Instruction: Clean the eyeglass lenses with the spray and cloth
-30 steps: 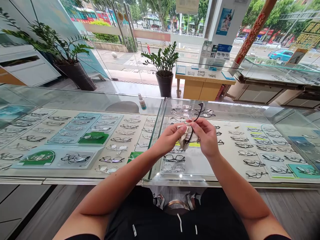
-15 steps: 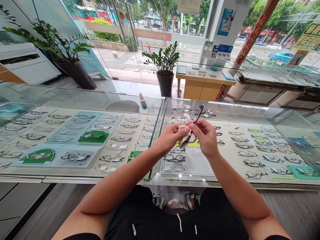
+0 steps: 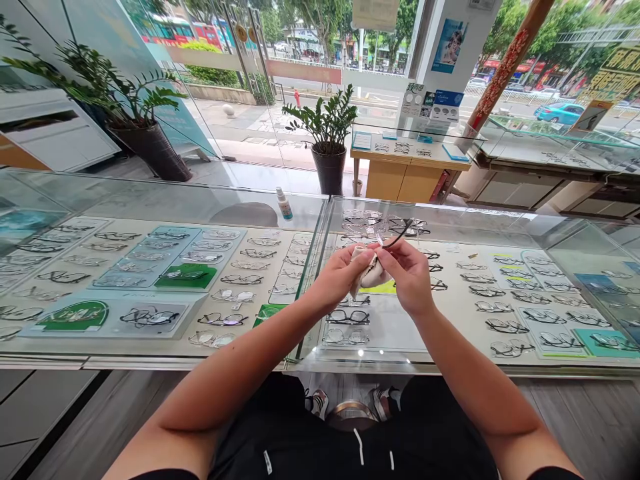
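Crumpled cloth (image 3: pixel 382 275), slim eyeglass arm (image 3: pixel 399 234)

Held dark glasses (image 3: pixel 394 240) slant with one temple (image 3: pixel 404 229) raised, a crumpled pale cloth (image 3: pixel 379 275) against them.

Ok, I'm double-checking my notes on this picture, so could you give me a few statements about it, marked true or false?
1. The left hand grips a pale cloth. True.
2. The right hand holds glasses with a dark arm. True.
3. The spray bottle is in the right hand. False: the spray bottle stands apart from both hands.
4. Only one potted plant is in view. False: a second potted plant shows further left.
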A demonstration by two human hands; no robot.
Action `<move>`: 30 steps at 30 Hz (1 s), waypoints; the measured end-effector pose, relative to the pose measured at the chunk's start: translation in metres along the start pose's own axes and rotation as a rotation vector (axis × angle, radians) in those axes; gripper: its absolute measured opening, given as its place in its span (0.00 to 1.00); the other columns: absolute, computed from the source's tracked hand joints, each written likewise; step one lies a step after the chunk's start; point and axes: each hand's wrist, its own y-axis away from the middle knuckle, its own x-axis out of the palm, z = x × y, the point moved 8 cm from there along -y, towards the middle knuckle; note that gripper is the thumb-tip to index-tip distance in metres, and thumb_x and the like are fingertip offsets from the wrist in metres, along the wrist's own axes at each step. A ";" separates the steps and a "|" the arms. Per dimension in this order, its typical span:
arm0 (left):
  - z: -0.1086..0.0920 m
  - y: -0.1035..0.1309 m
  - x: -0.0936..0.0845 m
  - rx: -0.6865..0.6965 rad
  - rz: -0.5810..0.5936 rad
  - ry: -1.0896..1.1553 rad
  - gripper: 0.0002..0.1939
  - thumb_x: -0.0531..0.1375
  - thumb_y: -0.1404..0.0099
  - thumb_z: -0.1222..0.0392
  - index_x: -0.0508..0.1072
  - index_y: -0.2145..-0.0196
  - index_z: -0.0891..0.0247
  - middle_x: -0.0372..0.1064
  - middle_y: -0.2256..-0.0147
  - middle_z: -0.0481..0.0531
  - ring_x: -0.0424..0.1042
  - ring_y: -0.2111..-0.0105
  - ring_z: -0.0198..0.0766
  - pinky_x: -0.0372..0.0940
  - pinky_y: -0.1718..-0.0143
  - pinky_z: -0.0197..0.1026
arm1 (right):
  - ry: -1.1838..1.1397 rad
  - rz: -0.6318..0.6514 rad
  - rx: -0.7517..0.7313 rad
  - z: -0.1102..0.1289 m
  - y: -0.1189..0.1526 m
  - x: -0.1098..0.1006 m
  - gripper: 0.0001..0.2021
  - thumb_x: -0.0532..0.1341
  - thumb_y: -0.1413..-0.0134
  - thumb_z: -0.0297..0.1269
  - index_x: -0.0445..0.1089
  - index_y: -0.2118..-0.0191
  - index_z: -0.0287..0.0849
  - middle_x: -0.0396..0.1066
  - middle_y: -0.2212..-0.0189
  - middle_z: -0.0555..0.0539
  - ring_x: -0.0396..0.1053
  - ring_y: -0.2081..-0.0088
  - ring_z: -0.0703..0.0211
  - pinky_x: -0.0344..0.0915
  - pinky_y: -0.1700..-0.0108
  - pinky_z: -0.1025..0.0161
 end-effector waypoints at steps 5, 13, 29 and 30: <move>-0.005 0.001 0.000 0.045 0.022 -0.082 0.27 0.72 0.36 0.35 0.81 0.61 0.66 0.71 0.71 0.47 0.66 0.72 0.30 0.62 0.68 0.33 | 0.022 -0.033 -0.005 0.003 -0.001 -0.004 0.08 0.71 0.37 0.46 0.81 0.63 0.48 0.81 0.65 0.49 0.74 0.65 0.57 0.72 0.59 0.58; -0.002 0.004 0.009 -0.031 0.252 -0.039 0.25 0.71 0.33 0.40 0.81 0.52 0.65 0.73 0.66 0.51 0.68 0.70 0.33 0.64 0.68 0.35 | -0.106 -0.120 0.112 -0.008 -0.007 -0.016 0.07 0.72 0.44 0.43 0.80 0.67 0.48 0.83 0.64 0.49 0.77 0.63 0.55 0.74 0.61 0.58; -0.005 -0.001 0.003 0.078 0.096 -0.183 0.31 0.72 0.36 0.37 0.79 0.49 0.66 0.74 0.67 0.50 0.69 0.71 0.32 0.64 0.70 0.33 | -0.099 -0.056 0.101 -0.007 -0.005 -0.003 0.10 0.74 0.43 0.48 0.80 0.66 0.48 0.83 0.63 0.48 0.77 0.63 0.56 0.74 0.61 0.59; -0.004 -0.001 0.002 0.085 0.075 -0.175 0.31 0.72 0.36 0.36 0.79 0.49 0.66 0.75 0.67 0.50 0.69 0.71 0.32 0.64 0.69 0.34 | -0.093 -0.042 0.079 -0.006 -0.004 -0.001 0.10 0.74 0.42 0.49 0.80 0.66 0.48 0.83 0.64 0.48 0.77 0.62 0.55 0.74 0.59 0.58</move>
